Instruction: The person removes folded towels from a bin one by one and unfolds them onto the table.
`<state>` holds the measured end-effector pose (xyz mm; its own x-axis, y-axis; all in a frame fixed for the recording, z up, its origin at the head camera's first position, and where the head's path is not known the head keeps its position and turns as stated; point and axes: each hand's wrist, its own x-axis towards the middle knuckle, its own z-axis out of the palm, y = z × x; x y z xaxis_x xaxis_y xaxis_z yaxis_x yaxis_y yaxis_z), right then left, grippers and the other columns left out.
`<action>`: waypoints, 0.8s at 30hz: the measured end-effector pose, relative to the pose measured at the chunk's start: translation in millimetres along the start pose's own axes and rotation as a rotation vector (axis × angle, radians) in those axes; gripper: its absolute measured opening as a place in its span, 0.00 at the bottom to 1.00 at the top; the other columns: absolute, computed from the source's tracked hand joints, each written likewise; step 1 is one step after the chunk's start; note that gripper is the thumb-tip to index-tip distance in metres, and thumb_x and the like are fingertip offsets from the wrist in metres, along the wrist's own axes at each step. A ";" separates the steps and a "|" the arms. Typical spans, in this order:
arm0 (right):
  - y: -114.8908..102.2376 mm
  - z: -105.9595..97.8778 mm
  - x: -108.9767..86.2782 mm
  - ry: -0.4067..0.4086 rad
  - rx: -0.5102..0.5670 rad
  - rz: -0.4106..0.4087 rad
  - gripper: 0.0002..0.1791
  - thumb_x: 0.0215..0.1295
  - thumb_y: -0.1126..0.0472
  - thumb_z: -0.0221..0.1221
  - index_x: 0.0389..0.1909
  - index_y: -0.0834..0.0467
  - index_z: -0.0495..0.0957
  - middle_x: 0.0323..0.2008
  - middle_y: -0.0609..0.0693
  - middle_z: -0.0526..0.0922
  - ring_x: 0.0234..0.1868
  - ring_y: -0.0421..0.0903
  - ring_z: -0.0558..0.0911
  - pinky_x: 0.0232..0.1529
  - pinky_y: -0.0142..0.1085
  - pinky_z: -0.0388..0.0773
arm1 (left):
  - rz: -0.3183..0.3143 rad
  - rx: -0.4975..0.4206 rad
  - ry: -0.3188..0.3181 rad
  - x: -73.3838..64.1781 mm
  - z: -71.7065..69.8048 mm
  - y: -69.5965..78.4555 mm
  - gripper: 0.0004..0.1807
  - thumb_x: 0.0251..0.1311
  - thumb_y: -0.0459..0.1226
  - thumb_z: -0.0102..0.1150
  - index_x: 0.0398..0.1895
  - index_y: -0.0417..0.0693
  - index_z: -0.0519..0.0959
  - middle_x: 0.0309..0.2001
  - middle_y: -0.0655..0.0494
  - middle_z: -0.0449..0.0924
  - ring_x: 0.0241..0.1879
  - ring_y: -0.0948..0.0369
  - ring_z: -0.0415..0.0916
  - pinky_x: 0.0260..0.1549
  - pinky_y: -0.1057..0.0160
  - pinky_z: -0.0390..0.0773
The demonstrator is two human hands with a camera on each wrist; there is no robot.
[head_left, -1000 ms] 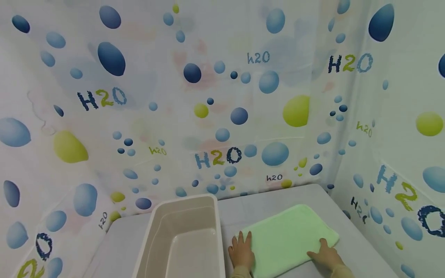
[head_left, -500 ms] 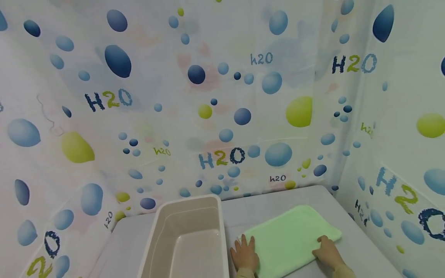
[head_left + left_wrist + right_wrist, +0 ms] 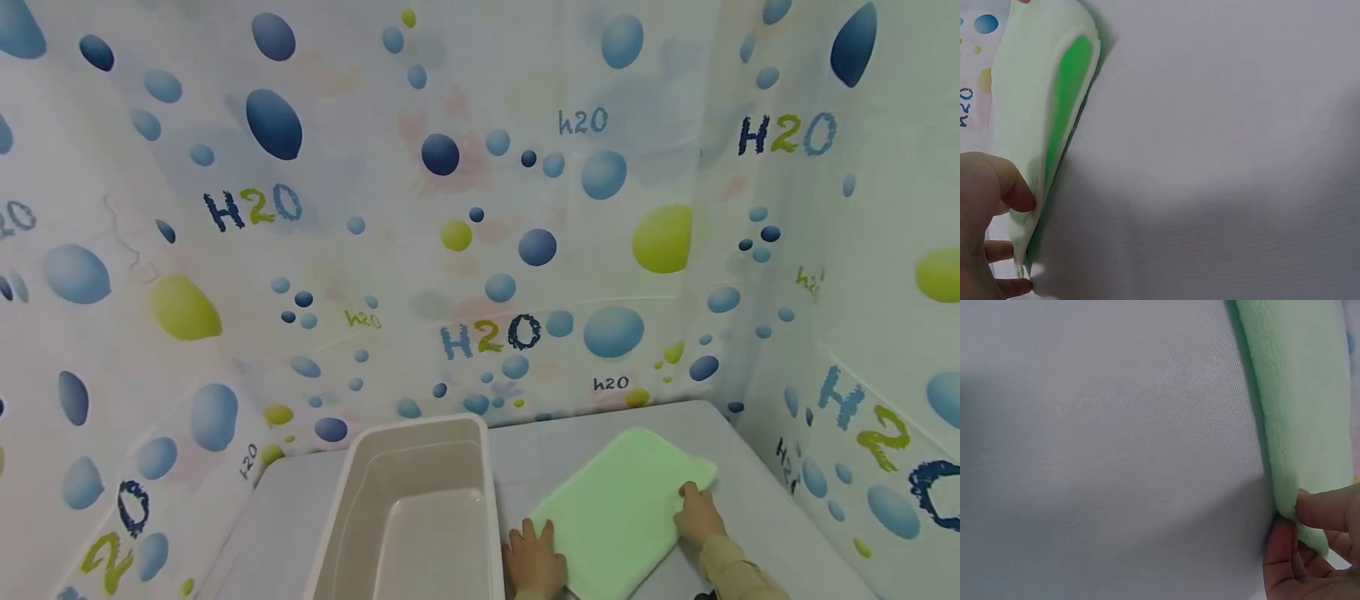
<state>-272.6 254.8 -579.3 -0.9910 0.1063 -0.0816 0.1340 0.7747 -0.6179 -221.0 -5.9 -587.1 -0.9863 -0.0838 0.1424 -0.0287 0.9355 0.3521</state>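
A folded light-green towel (image 3: 618,508) lies slanted on the pale tabletop, right of the basin. My left hand (image 3: 535,560) holds its near left end, thumb on top and fingers around the edge (image 3: 985,206). At the far right corner, my right hand (image 3: 699,515) pinches the towel's edge between thumb and fingers, as the right wrist view shows at close range (image 3: 1319,544). The fold stands slightly agape in the left wrist view, with a brighter green inner layer (image 3: 1067,87) showing.
A deep beige basin (image 3: 427,500) stands left of the towel, its rim close to my left hand. Behind the pale table (image 3: 555,446) hang white curtains (image 3: 390,275) printed with blue and green drops, also enclosing both sides.
The towel has turned counterclockwise, its right end swinging away from me along with my right hand. My left hand has come slightly nearer. The head view has shifted a little to the left.
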 end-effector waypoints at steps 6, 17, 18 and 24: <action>-1.6 0.9 9.2 0.050 -0.017 -0.009 0.27 0.49 0.72 0.47 0.53 0.74 0.55 0.42 0.78 0.63 0.35 0.60 0.73 0.29 0.43 0.71 | -0.005 -0.179 0.004 -13.5 -2.4 3.2 0.14 0.41 0.31 0.56 0.36 0.41 0.75 0.33 0.50 0.63 0.37 0.53 0.57 0.42 0.51 0.60; -14.2 12.8 0.1 -0.045 0.069 0.047 0.35 0.53 0.63 0.50 0.57 0.75 0.46 0.45 0.80 0.58 0.41 0.69 0.70 0.38 0.54 0.70 | 0.048 -0.067 0.156 1.5 1.1 4.5 0.06 0.43 0.33 0.58 0.23 0.45 0.70 0.30 0.54 0.64 0.32 0.58 0.60 0.36 0.57 0.63; -16.4 15.7 -3.0 -0.058 0.086 0.051 0.37 0.53 0.63 0.51 0.57 0.75 0.44 0.46 0.80 0.57 0.43 0.70 0.69 0.40 0.55 0.69 | 0.050 -0.069 0.168 2.9 4.0 3.5 0.06 0.44 0.34 0.58 0.24 0.46 0.70 0.31 0.55 0.65 0.32 0.59 0.60 0.36 0.58 0.63; -29.1 30.9 -25.1 -0.079 0.180 0.030 0.47 0.49 0.61 0.58 0.56 0.80 0.37 0.50 0.80 0.46 0.49 0.71 0.60 0.49 0.58 0.63 | 0.180 -0.113 0.228 14.4 53.5 -19.6 0.12 0.59 0.38 0.46 0.45 0.52 0.74 0.47 0.59 0.71 0.45 0.62 0.63 0.45 0.60 0.63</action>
<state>-251.6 210.3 -583.4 -0.9847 0.0729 -0.1584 0.1675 0.6472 -0.7437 -243.3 -7.1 -641.5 -0.9115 -0.0067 0.4113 0.1742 0.8994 0.4009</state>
